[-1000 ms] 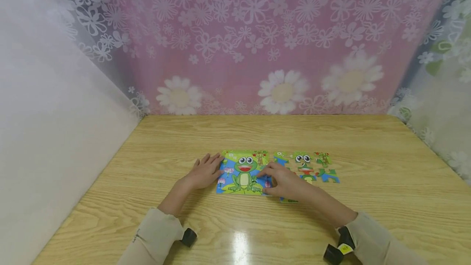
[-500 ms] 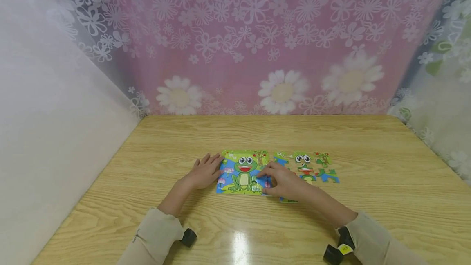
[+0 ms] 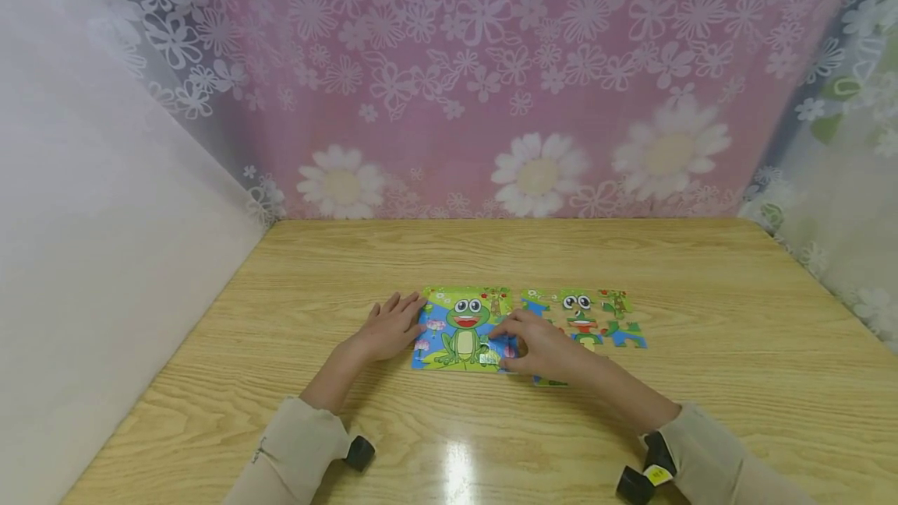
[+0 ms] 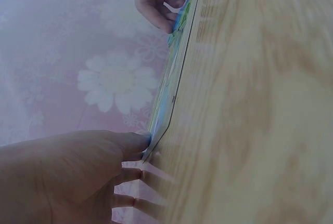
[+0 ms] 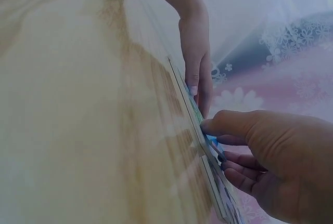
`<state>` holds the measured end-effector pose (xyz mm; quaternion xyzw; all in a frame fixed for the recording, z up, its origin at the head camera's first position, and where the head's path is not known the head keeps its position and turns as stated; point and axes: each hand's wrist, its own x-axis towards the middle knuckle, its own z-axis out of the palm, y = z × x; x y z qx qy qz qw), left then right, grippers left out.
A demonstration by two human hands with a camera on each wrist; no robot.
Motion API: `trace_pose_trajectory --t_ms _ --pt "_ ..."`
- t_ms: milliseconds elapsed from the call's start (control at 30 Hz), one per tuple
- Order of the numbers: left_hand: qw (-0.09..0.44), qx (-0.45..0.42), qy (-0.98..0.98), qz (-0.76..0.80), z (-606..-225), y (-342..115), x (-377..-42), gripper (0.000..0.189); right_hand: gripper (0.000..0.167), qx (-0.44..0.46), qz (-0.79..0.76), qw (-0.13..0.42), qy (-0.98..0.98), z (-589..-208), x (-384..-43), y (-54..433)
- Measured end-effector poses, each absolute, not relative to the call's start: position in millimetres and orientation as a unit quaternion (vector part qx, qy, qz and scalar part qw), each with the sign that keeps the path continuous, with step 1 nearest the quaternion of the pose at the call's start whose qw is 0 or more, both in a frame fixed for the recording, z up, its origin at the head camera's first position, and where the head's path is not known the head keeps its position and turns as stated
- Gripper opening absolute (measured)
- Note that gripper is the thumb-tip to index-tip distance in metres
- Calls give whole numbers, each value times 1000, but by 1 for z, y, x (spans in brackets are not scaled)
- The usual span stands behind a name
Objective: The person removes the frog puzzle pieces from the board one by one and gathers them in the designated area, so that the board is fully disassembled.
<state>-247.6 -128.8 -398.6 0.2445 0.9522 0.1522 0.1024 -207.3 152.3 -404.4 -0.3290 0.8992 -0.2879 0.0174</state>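
A frog jigsaw puzzle lies flat on the table, its picture showing a green frog on blue. At its left edge rests my left hand, fingers spread on the table and thumb on the puzzle's border. My right hand is over the lower right corner, with thumb and fingers bent. It pinches a blue and green puzzle piece, which the left wrist view shows at the puzzle's far end. In the right wrist view the right thumb sits at the puzzle's edge, the fingers curled behind the piece.
Right of the frog puzzle lie several separate puzzle pieces with frog eyes, mouth and tree, partly hidden by the right hand and forearm. A wooden table carries everything. Behind it hangs a pink flowered cloth.
The shine on the puzzle's lower right part, by the right fingertips, has appeared and shifted slightly downward. Both hands stay in nearly the same place.
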Motion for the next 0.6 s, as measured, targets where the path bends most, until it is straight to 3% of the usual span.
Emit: trace_pose_trajectory --t_ms 600 --pt "103 245 952 150 -398 -129 -248 55 33 -326 -293 20 899 -403 -206 152"
